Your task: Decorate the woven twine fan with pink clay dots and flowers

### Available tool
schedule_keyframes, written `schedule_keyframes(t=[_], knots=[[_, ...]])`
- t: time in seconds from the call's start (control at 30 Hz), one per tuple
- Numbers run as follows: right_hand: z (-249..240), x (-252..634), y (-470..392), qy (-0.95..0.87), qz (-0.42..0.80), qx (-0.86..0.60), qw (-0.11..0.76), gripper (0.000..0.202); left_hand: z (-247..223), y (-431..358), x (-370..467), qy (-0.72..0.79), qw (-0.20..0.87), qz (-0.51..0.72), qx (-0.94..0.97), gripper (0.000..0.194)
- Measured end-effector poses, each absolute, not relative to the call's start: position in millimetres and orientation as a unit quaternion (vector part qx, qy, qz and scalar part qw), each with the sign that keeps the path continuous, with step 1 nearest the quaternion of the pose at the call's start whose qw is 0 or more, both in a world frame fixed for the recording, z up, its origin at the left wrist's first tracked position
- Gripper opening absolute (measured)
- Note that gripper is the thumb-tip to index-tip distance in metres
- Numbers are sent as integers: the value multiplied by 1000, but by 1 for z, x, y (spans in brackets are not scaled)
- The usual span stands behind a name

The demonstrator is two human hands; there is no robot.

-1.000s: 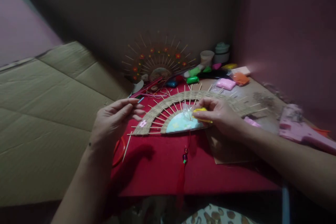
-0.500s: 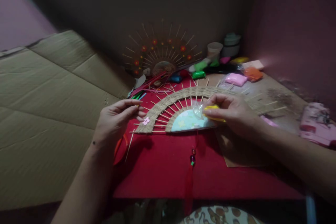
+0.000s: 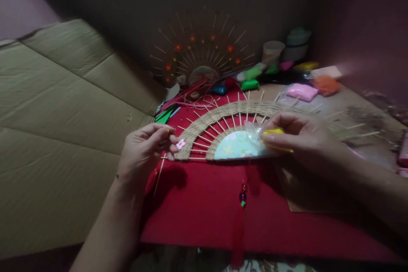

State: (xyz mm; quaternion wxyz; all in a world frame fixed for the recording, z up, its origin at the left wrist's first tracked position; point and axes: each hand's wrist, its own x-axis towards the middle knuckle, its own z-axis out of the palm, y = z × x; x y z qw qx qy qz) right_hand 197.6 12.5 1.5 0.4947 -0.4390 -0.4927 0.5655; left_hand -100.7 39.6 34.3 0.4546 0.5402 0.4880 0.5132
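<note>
My left hand [image 3: 147, 148] is closed in a pinch, with a tiny yellow speck of what looks like clay [image 3: 168, 131] at its fingertips. Its lower fingers hang beside a pink flower [image 3: 180, 144] on the left end of a woven half-round fan [image 3: 219, 112]. Thin sticks radiate through the fan's woven bands, and a pale blue floral panel [image 3: 237, 144] fills its centre. Over the panel's right side, my right hand [image 3: 298, 136] grips a packet of yellow clay [image 3: 274, 132] in clear plastic. From the fan's lower edge hangs a beaded red tassel [image 3: 238, 233].
A large cardboard sheet [image 3: 63, 136] stands at left. Behind the fan, another stick fan with red flowers [image 3: 204, 57] leans upright. Packets of pink clay [image 3: 302, 91], orange clay [image 3: 327, 85] and green clay [image 3: 250, 84] lie at the back, near a cup [image 3: 273, 52] and a lidded container [image 3: 297, 44].
The view has swung slightly, so the fan and packets sit further right. My left hand has come closer to the pink flower, its lower fingers now beside it. Both hands keep their grips.
</note>
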Motion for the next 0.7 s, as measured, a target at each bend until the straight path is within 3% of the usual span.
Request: schedule_keyframes(t=[0.23,0.6,0.7], knots=[[1,198,12,-495,557,-443,498,19,29,41,-105,525,413,491,560,16],[0,199,13,-509,540,-447,500,16,24,44,-107,566,355,488,561,6],[-1,199,13,-510,547,-437,499,14,23,44,-108,574,365,475,558,11]])
